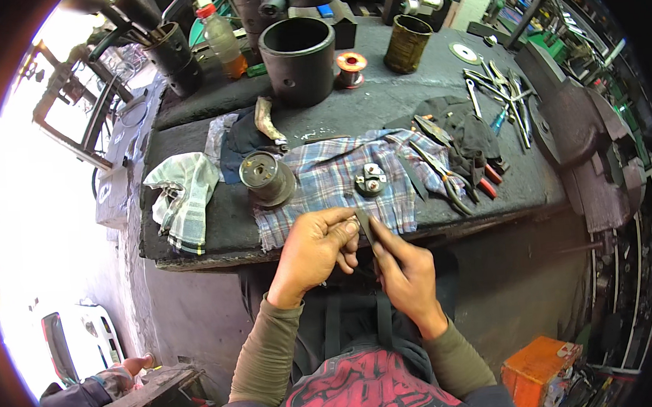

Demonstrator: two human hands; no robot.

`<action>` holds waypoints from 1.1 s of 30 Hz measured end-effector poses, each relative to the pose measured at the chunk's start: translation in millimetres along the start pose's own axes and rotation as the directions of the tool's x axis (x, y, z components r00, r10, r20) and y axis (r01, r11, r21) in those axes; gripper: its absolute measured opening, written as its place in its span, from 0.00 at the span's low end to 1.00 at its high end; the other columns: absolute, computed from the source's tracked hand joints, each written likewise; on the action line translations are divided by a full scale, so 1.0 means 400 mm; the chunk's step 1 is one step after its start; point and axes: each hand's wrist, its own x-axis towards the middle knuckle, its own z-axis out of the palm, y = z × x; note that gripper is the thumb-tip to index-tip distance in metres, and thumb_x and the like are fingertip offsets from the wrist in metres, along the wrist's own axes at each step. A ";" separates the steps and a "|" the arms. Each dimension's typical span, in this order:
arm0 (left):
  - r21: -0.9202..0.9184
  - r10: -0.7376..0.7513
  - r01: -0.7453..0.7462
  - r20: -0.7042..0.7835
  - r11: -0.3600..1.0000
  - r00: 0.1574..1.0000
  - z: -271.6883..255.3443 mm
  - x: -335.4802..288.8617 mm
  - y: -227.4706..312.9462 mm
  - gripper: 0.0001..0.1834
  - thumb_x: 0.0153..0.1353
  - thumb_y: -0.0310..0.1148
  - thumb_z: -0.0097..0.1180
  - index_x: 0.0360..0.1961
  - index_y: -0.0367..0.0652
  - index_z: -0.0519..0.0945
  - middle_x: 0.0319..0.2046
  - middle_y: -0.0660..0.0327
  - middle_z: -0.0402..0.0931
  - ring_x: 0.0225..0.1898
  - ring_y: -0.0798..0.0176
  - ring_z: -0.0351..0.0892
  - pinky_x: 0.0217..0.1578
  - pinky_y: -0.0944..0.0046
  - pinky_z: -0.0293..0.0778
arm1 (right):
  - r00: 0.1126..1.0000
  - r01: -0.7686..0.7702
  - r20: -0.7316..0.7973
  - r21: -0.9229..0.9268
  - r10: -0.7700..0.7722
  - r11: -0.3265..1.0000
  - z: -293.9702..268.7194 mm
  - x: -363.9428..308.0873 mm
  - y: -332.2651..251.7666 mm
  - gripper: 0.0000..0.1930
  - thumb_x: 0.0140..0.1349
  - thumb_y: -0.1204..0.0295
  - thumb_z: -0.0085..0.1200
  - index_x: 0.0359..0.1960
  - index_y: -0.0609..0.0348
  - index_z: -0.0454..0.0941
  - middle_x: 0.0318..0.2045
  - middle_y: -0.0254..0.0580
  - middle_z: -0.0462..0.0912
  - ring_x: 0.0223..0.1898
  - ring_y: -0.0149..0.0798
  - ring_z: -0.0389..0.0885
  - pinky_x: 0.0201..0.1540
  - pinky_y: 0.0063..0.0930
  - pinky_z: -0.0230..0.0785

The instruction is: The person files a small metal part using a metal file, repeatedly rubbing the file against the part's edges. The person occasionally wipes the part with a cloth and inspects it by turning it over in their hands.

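Observation:
Just off the bench's front edge, my two hands meet in front of me. My right hand (404, 267) is closed on a thin dark strip (366, 229), perhaps sandpaper, with the fingers along its side. My left hand (315, 250) pinches at the strip's left side; whatever small thing is between its fingertips is mostly hidden. Behind them a plaid cloth (324, 163) lies spread on the bench. On it rest a round dark part with metal terminals (371, 180) and, at its left, a grey metal cylinder (266, 179). Another dark strip (411, 175) lies to the right.
Pliers (442, 171) lie beside a dark rag (466, 130), with more hand tools (508, 94) beyond. A bench vise (588, 138) stands at the right edge. Farther back are a black pot (298, 68), wire spool (351, 71), rusty can (408, 48) and bottle (222, 43).

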 end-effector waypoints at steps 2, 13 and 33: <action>-0.024 -0.002 0.002 0.001 1.000 1.000 0.003 0.000 0.002 0.14 0.80 0.29 0.53 0.56 0.28 0.83 0.29 0.62 0.79 0.25 0.70 0.81 0.25 0.70 0.81 | 0.999 0.048 -0.015 -0.019 -0.048 0.999 -0.002 -0.009 0.006 0.22 0.72 0.80 0.59 0.67 0.62 0.82 0.42 0.61 0.90 0.32 0.34 0.90 0.39 0.29 0.80; -0.014 0.009 -0.009 -0.002 1.000 1.000 -0.003 0.000 -0.004 0.16 0.81 0.30 0.54 0.60 0.28 0.82 0.28 0.63 0.79 0.24 0.69 0.81 0.24 0.70 0.82 | 0.998 0.061 0.000 -0.057 -0.061 0.997 -0.008 0.007 -0.002 0.22 0.71 0.81 0.60 0.66 0.63 0.82 0.36 0.60 0.90 0.30 0.43 0.90 0.38 0.31 0.80; 0.027 0.004 -0.005 0.018 1.000 1.000 -0.008 0.006 0.008 0.15 0.80 0.30 0.54 0.57 0.28 0.83 0.28 0.63 0.79 0.25 0.70 0.81 0.25 0.70 0.81 | 1.000 0.016 0.000 0.061 -0.016 0.998 0.010 0.055 -0.016 0.21 0.75 0.80 0.57 0.68 0.62 0.80 0.43 0.54 0.91 0.36 0.29 0.88 0.40 0.27 0.78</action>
